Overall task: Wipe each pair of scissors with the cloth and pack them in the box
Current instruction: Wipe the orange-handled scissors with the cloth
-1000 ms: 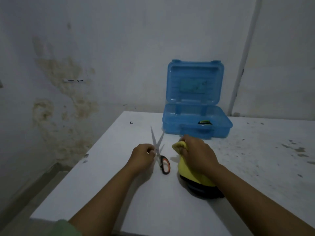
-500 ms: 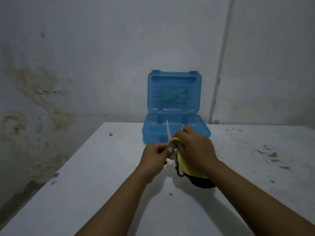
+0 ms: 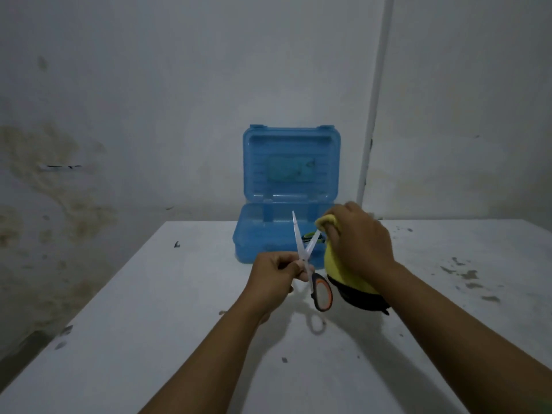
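white table (image 3: pixel 149 339), one open blue box (image 3: pixel 291 174) at its far edge holding one dark item, partly hidden. right hand (image 3: pixel 363 240) clenched on one yellow cloth (image 3: pixel 336 262), pinching a blade tip. left hand (image 3: pixel 276 274) grips one open scissors (image 3: pixel 307 252) at the pivot, raised before the box.

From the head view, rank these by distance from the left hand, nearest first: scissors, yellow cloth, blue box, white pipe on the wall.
1. Scissors: in the left hand itself, blades open.
2. Yellow cloth: just to its right, bunched in the right hand.
3. Blue box: behind, lid up.
4. White pipe: on the back wall, farthest.
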